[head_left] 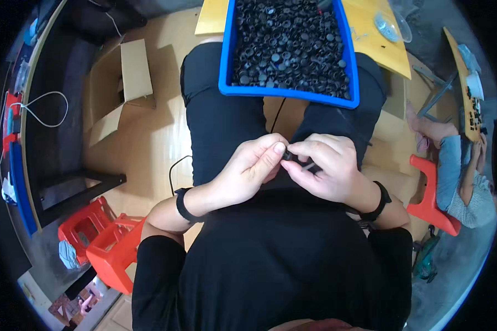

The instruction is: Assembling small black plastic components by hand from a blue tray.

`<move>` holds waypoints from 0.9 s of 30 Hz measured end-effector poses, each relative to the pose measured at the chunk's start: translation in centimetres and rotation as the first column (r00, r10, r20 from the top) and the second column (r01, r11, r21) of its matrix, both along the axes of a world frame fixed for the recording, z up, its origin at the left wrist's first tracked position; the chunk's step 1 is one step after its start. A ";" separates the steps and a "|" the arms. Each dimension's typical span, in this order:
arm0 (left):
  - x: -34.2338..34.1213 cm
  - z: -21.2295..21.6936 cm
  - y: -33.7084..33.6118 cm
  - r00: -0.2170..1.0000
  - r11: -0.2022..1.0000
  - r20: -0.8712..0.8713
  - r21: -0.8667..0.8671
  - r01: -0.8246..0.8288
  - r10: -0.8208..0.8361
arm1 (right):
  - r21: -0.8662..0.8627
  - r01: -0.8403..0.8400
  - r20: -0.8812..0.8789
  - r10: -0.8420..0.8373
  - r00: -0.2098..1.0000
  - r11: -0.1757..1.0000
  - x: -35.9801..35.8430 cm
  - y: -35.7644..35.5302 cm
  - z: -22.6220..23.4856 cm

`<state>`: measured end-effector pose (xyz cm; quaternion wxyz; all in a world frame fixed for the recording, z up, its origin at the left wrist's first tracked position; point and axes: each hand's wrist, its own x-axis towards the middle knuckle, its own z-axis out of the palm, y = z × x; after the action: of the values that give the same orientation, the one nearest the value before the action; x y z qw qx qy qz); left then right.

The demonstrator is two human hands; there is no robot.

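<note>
In front of my lap, my left hand (257, 163) pinches a small black round part (286, 155) between thumb and forefinger. My right hand (328, 168) meets it from the other side, its forefinger and thumb tips at the same part. A thin greyish piece (308, 166) shows between the right hand's fingers; its kind is unclear. Beyond the hands, a blue tray (290, 97) spans my thighs and the yellow table edge. It is filled with many small black caps (287, 52), some ring-like, some domed.
A yellow tabletop (378, 41) carries a clear container (389, 27) of small bluish pieces. At left an open cardboard box (136, 69) stands on the floor near red stools (110, 248). At far right another person (469, 198) sits by a red stool (431, 193) and a wooden board (463, 83).
</note>
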<state>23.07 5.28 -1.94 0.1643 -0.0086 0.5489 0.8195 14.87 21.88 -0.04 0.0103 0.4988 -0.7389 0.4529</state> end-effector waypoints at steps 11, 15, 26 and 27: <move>-5.5 1.3 -3.2 0.994 0.983 -0.001 0.150 -0.106 0.108 | -0.029 0.221 0.494 -0.178 0.851 0.975 -10.0 -1.2 2.6; -6.6 1.4 -2.6 0.992 0.976 0.000 0.177 -0.127 0.129 | 0.303 0.205 0.311 -0.300 0.902 0.931 -20.0 -1.7 1.2; -6.8 2.5 -1.5 0.977 0.969 -0.055 0.151 -0.197 0.207 | -0.007 0.042 0.422 -0.035 0.906 0.999 -14.2 -4.1 2.3; -6.7 2.2 -1.6 0.970 0.966 -0.067 0.136 -0.221 0.232 | -0.006 0.031 0.477 -0.024 0.878 1.000 -11.5 -3.8 2.8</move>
<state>16.34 3.73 0.23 0.0469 -0.0270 0.4974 0.8659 3.38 18.05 2.75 -0.1621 0.3614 -0.7226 0.5666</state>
